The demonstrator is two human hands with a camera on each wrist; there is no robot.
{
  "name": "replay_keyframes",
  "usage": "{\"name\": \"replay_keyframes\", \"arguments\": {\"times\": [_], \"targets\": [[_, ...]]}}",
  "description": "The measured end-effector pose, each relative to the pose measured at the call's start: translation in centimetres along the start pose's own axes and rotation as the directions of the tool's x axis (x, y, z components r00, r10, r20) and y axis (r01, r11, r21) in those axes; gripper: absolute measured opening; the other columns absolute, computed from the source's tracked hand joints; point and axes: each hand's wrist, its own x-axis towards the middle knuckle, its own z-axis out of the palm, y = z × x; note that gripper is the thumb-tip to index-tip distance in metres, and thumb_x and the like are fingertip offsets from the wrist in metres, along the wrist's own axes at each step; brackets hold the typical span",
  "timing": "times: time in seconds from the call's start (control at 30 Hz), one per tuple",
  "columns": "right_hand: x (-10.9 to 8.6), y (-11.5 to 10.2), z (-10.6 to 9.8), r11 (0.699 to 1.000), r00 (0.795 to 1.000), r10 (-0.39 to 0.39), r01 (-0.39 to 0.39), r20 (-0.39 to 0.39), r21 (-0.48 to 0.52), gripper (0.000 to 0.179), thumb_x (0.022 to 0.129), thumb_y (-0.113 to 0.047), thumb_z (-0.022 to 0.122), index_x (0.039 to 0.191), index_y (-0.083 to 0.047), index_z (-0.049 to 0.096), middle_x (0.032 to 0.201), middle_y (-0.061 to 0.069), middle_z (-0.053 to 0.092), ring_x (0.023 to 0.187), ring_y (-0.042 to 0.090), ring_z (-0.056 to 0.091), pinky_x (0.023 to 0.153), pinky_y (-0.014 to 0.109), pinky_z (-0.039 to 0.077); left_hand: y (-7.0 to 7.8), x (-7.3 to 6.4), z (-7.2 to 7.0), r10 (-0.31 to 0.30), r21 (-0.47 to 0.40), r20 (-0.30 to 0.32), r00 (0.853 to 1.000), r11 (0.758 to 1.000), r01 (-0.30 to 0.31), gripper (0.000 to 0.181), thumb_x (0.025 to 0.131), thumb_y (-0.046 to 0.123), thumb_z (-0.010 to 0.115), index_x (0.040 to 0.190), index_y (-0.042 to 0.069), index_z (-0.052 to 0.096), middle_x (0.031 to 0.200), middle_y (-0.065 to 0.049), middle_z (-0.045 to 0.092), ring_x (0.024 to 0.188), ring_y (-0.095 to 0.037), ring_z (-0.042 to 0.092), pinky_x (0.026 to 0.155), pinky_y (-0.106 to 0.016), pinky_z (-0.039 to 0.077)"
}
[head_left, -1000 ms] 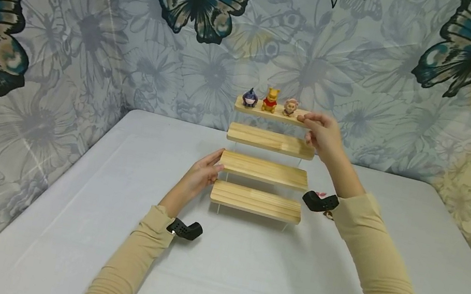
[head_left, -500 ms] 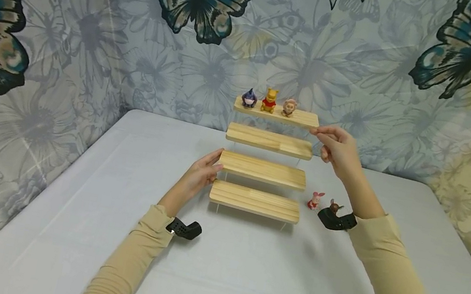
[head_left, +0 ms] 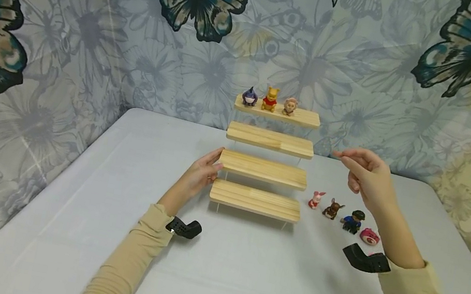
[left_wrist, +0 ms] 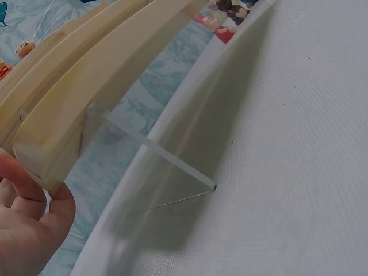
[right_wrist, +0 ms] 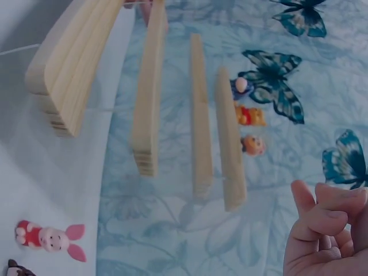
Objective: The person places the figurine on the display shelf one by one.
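A tiered display shelf (head_left: 260,199), made of several wooden boards on clear supports, stands on the white table. My left hand (head_left: 200,175) grips its left end by the third board down; in the left wrist view the fingers (left_wrist: 57,213) curl at the board's end. My right hand (head_left: 369,178) is in the air right of the shelf, fingers loosely bent, with nothing seen between them. On the top board stand a purple donkey figurine (head_left: 250,97), a yellow bear figurine (head_left: 270,100) in red and a light-brown figurine (head_left: 290,106).
Right of the shelf, a pink piglet figurine (head_left: 315,200), a brown long-eared figurine (head_left: 332,209), a dark-capped figurine (head_left: 352,222) in blue and a round pink figurine (head_left: 369,237) form a slanting row. A butterfly-patterned backdrop (head_left: 210,74) rises behind the table (head_left: 241,274).
My right hand has moved from the top board's right end rightward and toward me, uncovering the figurines on the table. The left hand stays at the shelf.
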Motion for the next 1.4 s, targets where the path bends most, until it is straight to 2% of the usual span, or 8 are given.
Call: {"name": "replay_keyframes", "arguments": {"times": [0.2,0.43,0.6,0.8,1.03,1.23,1.4], "targets": [[-1.2,-0.2,-0.4,0.999,1.0,0.001,-0.001,-0.007,0.033,0.009,0.089,-0.006,0.055,0.096,-0.001,0.058,0.097,0.003,0.065,0.038,0.009,0.033,0.038,0.026,0.021,0.1,0.0,-0.1,0.006,-0.011,0.008,1.0,1.0,-0.006,0.055,0.092,0.001,0.047,0.142,0.007,0.024,0.145,-0.007,0.019,0.059,-0.008,0.04,0.059,-0.021,0.036],[-2.5,-0.3,-1.2,0.99,1.0,-0.005,0.004,0.007,0.14,0.011,0.09,-0.001,0.05,0.096,-0.001,0.06,0.097,0.005,0.064,0.038,0.011,0.031,0.042,0.028,0.017,0.1,0.0,0.0,0.014,-0.026,0.034,0.999,1.0,-0.014,0.054,0.093,-0.001,0.043,0.142,0.005,0.021,0.145,-0.009,0.017,0.063,-0.01,0.042,0.062,-0.021,0.039],[-3.4,-0.2,-2.2,0.988,1.0,-0.009,0.008,0.005,0.154,0.013,0.091,0.001,0.048,0.096,0.0,0.059,0.097,0.006,0.064,0.039,0.014,0.025,0.042,0.028,0.017,0.2,0.0,0.0,0.018,-0.026,0.063,0.998,1.0,-0.016,0.054,0.094,0.0,0.041,0.143,0.005,0.019,0.146,-0.009,0.015,0.068,-0.011,0.044,0.065,-0.022,0.04],[-4.6,0.2,-3.8,0.988,1.0,-0.005,0.005,-0.001,0.152,0.015,0.091,0.002,0.046,0.097,0.0,0.06,0.097,0.006,0.065,0.041,0.016,0.021,0.041,0.028,0.016,0.4,-0.2,-0.2,-0.005,0.007,0.105,0.994,1.0,0.005,0.054,0.095,0.001,0.039,0.144,0.008,0.016,0.147,-0.007,0.01,0.07,-0.012,0.049,0.07,-0.025,0.039],[-6.2,0.8,-6.0,0.972,0.998,-0.047,0.056,-0.045,0.23,0.02,0.093,0.006,0.039,0.093,0.002,0.06,0.096,0.009,0.065,0.039,0.015,0.019,0.039,0.026,0.013,0.4,-0.2,-0.6,-0.03,0.058,0.116,0.993,0.998,0.024,0.054,0.095,0.005,0.04,0.144,0.01,0.018,0.148,-0.007,0.007,0.078,-0.015,0.055,0.08,-0.029,0.04],[-7.5,1.2,-7.6,0.981,0.999,-0.02,0.029,-0.049,0.192,0.02,0.094,0.0,0.039,0.095,0.002,0.059,0.099,0.007,0.065,0.039,0.016,0.021,0.04,0.027,0.014,1.0,-0.7,-0.3,-0.04,0.064,0.133,0.99,0.997,0.032,0.054,0.096,0.005,0.039,0.144,0.008,0.015,0.148,-0.008,0.003,0.081,-0.016,0.055,0.086,-0.034,0.037],[-8.5,1.6,-8.8,0.989,0.997,0.054,-0.046,-0.05,0.142,0.022,0.094,-0.005,0.041,0.099,0.001,0.062,0.1,0.005,0.065,0.042,0.018,0.019,0.041,0.028,0.014,2.2,-1.2,0.4,-0.058,0.107,0.116,0.992,0.993,0.046,0.056,0.095,0.007,0.041,0.144,0.008,0.015,0.148,-0.009,0.003,0.084,-0.016,0.054,0.092,-0.038,0.031]]}}
